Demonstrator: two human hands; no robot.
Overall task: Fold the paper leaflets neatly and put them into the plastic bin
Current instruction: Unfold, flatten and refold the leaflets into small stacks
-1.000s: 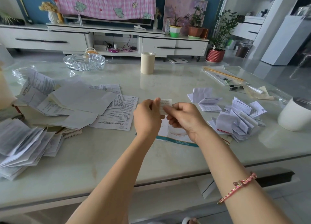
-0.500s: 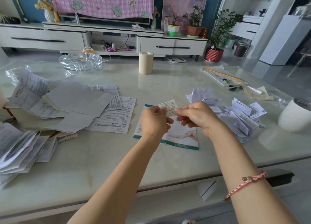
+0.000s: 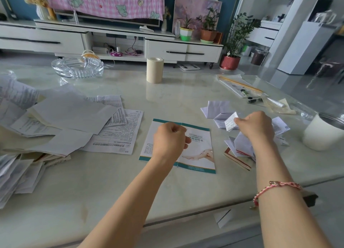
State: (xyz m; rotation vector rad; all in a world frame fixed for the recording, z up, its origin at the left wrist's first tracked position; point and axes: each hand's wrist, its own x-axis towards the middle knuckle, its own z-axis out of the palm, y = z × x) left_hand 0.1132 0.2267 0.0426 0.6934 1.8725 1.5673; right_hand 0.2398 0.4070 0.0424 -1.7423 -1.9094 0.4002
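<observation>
We are at the end of one fold-and-stow round. Our right hand (image 3: pixel 257 126) pinches a small folded leaflet (image 3: pixel 230 121) between thumb and fingertips and holds it in the air, above the heap of folded leaflets (image 3: pixel 242 145) on the right side of the table (image 3: pixel 167 190). Our left hand (image 3: pixel 170 140) hovers over the teal-edged leaflet (image 3: pixel 200 154), which lies open and flat in front of us. Its fingers are curled in, and we see nothing held in them.

The folding of this piece looks finished, so we judge the step in hand to be putting it away. A white tub (image 3: pixel 322 136) stands at the right edge, just beyond the heap. It may be the bin, but we cannot tell from here, and we cannot see inside it. If it is, the folded pieces beside it have not gone in, and the next move calls for carrying the leaflet further right, over the rim, and letting go only there, so that the folds do not spring open.

After that, the teal-edged leaflet under our left hand seems the next to fold. To the left lies a wide spread of unfolded sheets (image 3: pixel 74 115), so much of the task remains.
</observation>
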